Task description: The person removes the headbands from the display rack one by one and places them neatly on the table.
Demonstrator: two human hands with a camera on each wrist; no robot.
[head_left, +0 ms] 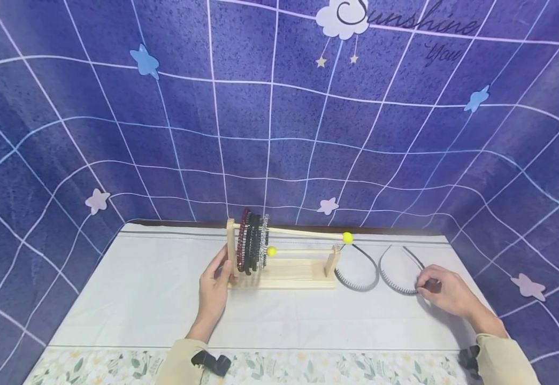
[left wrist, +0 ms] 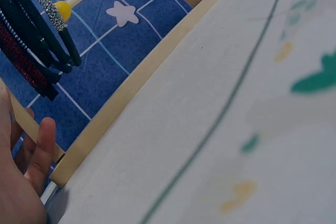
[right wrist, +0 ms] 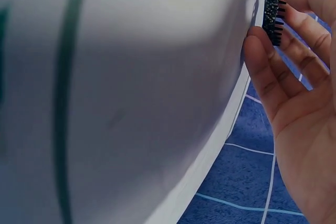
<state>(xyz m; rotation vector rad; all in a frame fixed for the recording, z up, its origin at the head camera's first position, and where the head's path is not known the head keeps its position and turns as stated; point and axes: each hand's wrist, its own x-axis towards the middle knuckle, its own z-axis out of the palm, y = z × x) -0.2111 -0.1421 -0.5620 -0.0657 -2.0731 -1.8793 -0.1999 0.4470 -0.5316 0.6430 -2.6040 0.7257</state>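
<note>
A pale wooden stand (head_left: 289, 282) has rods tipped with yellow balls. Several toothed headbands (head_left: 249, 243), dark, red and silvery, hang on its upper rod near the left post (head_left: 231, 240). My left hand (head_left: 214, 286) grips that post low down, thumb in front; in the left wrist view the fingers (left wrist: 42, 150) lie beside it. At the right, my right hand (head_left: 445, 291) pinches a dark headband (head_left: 397, 289) by its right side. The right wrist view shows its glittery toothed band (right wrist: 272, 9) between thumb and fingers.
Another dark headband (head_left: 358, 289) lies between the stand and the held one. The white cloth (head_left: 337, 321) covers the table, with a floral strip (head_left: 298, 366) along the front. A blue curtain (head_left: 289, 171) with white lines and stars closes off the back and sides.
</note>
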